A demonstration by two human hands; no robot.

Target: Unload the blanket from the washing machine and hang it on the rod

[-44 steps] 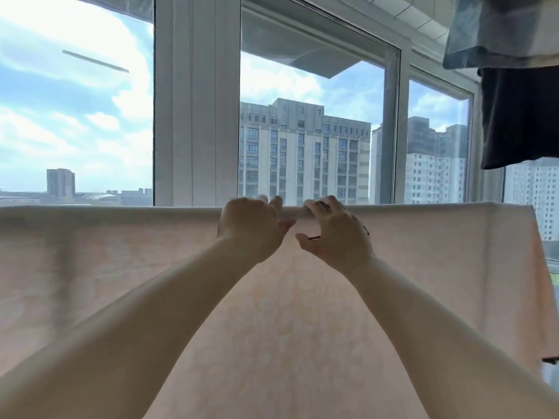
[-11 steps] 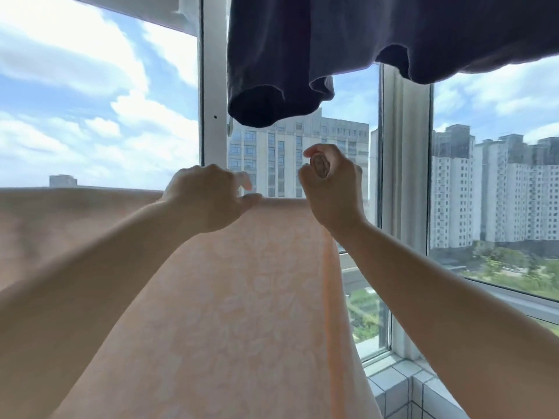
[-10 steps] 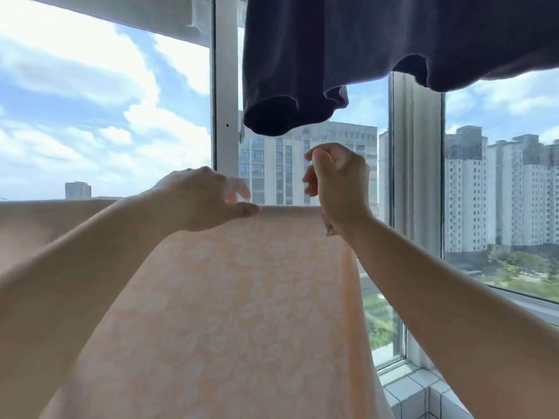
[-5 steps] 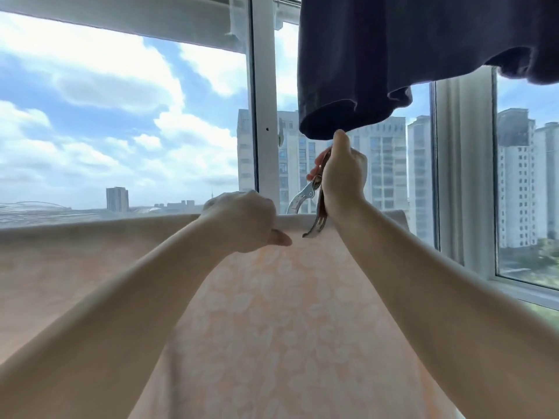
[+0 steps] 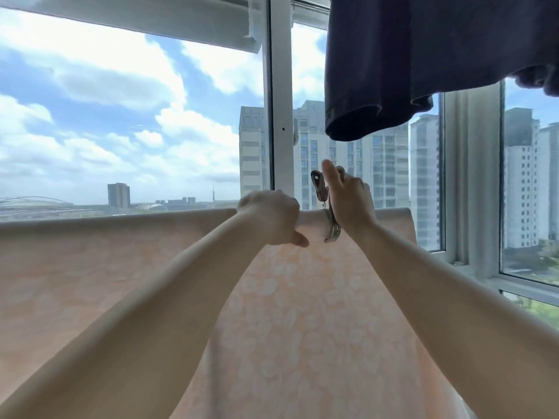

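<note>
A peach blanket (image 5: 287, 313) with a pale flower pattern hangs folded over a horizontal rod that it hides. It spans from the left edge to a right end near the window frame. My left hand (image 5: 270, 217) grips the blanket's top fold, fingers curled over it. Just to its right, my right hand (image 5: 348, 201) holds a metal clothes clamp (image 5: 325, 207), whose jaws sit over the top fold of the blanket.
A dark navy garment (image 5: 423, 55) hangs overhead at the upper right, close above my right hand. White window frames (image 5: 279, 116) and glass stand right behind the blanket. Tall buildings show outside.
My right hand brought the metal clamp from above the fold down onto the blanket's top edge. My left hand stayed gripping the fold beside it. The view shifted left.
</note>
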